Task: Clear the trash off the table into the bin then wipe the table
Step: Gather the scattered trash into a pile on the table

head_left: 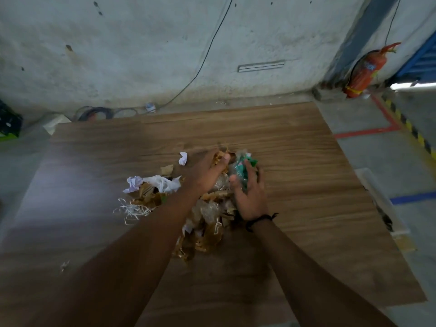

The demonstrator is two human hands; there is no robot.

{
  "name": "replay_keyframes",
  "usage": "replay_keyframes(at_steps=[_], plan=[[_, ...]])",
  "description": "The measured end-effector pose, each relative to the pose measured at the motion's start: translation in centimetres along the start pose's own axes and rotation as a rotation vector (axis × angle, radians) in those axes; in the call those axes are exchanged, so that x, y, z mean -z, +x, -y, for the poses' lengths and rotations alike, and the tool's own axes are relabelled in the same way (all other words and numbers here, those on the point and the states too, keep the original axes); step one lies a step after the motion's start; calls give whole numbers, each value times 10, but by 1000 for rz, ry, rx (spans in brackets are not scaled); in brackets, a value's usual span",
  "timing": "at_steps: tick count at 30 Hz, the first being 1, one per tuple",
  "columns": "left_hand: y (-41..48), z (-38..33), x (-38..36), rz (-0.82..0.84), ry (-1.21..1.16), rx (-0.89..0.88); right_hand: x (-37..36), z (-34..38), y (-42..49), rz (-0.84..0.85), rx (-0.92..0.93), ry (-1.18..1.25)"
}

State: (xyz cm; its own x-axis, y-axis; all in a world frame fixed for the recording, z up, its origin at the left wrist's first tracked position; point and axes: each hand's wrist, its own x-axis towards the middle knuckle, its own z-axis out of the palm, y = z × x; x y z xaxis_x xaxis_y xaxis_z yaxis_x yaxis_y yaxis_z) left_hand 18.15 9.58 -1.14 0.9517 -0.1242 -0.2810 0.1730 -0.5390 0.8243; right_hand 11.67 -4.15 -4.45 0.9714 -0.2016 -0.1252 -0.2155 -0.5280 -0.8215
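Both my hands are in the trash pile (207, 223) mid-table (306, 161): left hand (207, 172) spread over brown paper scraps, right hand (250, 197) curled around crinkly green plastic (245, 166), shredded white strips leftward.

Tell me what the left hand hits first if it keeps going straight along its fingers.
The left hand already lies on the trash pile; straight ahead come torn brown paper scraps, then probably bare table.

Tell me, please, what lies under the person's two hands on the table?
A trash pile: brown paper scraps, clear plastic, a green wrapper. Whatever lies directly beneath the left hand and right hand is covered.
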Motion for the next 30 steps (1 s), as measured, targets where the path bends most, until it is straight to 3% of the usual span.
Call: replay_keyframes(at_steps=[10,16,30], plan=[[-8,4,-4,-68,-272,17,-33,19,7,-153,4,370],[-6,5,0,-89,-392,-29,-46,22,14,-154,-20,610],[-28,-46,12,-219,-604,-205,2,83,17,-178,117,869]])
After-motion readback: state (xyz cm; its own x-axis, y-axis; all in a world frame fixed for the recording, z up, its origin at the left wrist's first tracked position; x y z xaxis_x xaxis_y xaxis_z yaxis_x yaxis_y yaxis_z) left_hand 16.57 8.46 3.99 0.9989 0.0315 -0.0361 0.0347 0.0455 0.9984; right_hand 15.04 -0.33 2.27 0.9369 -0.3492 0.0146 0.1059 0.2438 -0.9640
